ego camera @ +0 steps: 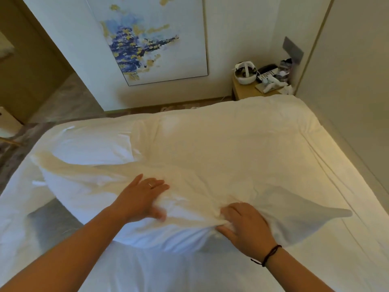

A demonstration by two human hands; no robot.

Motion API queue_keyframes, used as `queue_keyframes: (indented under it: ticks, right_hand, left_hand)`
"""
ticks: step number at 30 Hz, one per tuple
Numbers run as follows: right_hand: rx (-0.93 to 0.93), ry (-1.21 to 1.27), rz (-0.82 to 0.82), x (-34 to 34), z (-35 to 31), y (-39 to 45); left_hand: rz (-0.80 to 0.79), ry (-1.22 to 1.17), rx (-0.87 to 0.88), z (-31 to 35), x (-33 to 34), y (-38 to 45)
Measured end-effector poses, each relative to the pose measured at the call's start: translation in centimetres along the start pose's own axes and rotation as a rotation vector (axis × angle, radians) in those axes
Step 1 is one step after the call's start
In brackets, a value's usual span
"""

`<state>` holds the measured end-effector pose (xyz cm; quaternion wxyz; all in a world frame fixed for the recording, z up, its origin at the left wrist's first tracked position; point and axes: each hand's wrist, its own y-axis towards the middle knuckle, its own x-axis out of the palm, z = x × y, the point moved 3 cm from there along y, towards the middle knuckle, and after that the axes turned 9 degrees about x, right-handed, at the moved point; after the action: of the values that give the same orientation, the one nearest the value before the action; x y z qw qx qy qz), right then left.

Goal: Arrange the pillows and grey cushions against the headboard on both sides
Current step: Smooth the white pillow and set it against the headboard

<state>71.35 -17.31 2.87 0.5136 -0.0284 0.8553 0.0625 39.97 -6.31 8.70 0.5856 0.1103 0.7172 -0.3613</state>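
Head view: a white bed (273, 157) seen from above, both bare forearms reaching in from the lower edge.
Far pillow (88, 144): white, lying beyond and left of the left fingertips, partly under the upper edge of the near pillow.
Near pillow (130, 207): white, lying across the bed under both hands; its right corner runs out to a point well right of the right hand.
Left hand (139, 199): fingers nearly straight and spread, pressing flat on top of the near pillow; a ring on one finger; the thumb is blurred at the pillow's near edge.
Right hand (245, 225): fingers curled into a bunch of the near pillow's cover, creases fanning out from the grip; a dark cord bracelet (268, 255) at the wrist.
Bedside table (244, 91): far beyond the right fingers, against the wall; it carries a white bowl-like holder (245, 73) with contents too small to tell, and a clutter of dark and white items, one looking like a remote.
Hard to make out: a grey patch (52, 220) below the left forearm, shadow or cushion, cannot tell.
Wall: a blue and gold painting (147, 39) beyond the bed.
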Motion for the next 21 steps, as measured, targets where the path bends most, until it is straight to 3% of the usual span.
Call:
queue_keyframes:
  ticks: [4, 12, 18, 21]
  right_hand:
    - [-0.05, -0.133, -0.067, 1.0, 0.7, 1.0]
    - [0.188, -0.276, -0.121, 1.9, 0.1, 3.4]
    - [0.281, 0.005, -0.377, 0.9, 1.3, 6.2]
    - [0.352, 0.129, -0.398, 0.1, 0.8, 6.4]
  left_hand:
    - [-0.04, 0.049, -0.012, -1.6, 0.1, -2.0]
    - [0.202, 0.031, -0.129, -0.7, 0.5, -1.0]
    - [0.472, 0.004, -0.137, -0.8, 0.6, -1.2]
    - [0.597, -0.007, -0.142, -1.6, 0.2, -1.6]
